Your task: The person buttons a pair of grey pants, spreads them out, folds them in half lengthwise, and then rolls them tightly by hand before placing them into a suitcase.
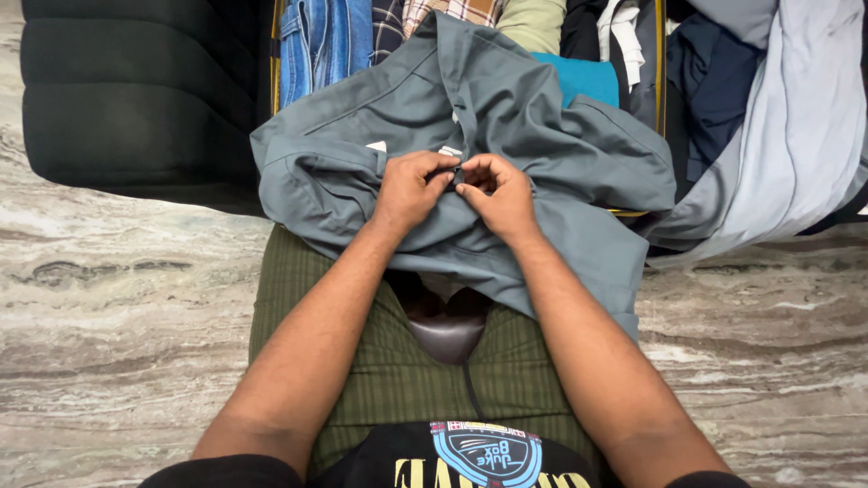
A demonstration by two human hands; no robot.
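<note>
**Both hands pinched at the middle of the grey-green garment**

I see my left hand (411,188) and right hand (497,194) meeting at the centre of a grey-green cotton garment (506,117), fingertips closed together on a small fastening at its front edge; what exactly they pinch is too small for me to tell. The garment lies spread over my knees, which are in olive striped trousers (389,361), its far part draped onto an open suitcase (653,63) packed with folded clothes: blue denim (321,41), a teal piece (588,79). Far left sits a black padded cushion (136,90). To the right, a pale grey cloth (796,126) spills onto the marble-patterned floor (117,298).
</note>
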